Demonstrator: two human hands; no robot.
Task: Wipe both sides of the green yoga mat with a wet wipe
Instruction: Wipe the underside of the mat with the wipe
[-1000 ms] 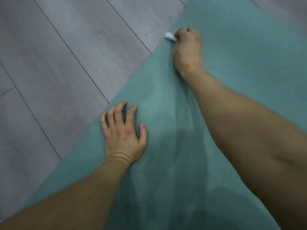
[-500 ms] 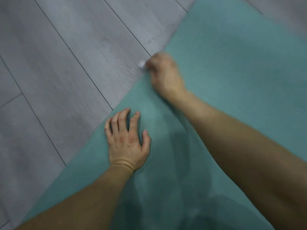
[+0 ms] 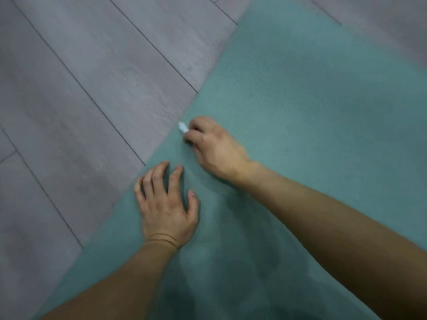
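Mat: we see the mat [image 3: 312,112] lying flat on the floor [image 3: 92,88], filling the view from 1 o'clock round to 6 o'clock, with 1 side facing up.
Wipe: the wipe [image 3: 182,127] is bunched in our right hand, its white tip poking out toward 10 o'clock, just inside the mat's edge.
Right hand: our right hand [image 3: 215,148] has its fingers curled tight round the wipe and rests on the mat.
Left hand: our left hand [image 3: 166,209] lies at 7 o'clock of the right, near it but apart. Its fingers are spread and slightly bent, the tips press the mat, and it holds nothing.
Risk 1: we judge the wipe could slip off onto the floor and pick up grit if a stroke heads toward 10 o'clock.
Risk 2: the mat could ripple or creep under rubbing if our left hand lifts.
Risk 3: the 2 hands could bump if a stroke comes toward 7 o'clock.
Edge: the mat's long edge runs from 7 o'clock up to 12 o'clock, just beside both hands.
Room: open mat lies toward 1 to 4 o'clock, and bare floor toward 9 to 11 o'clock.
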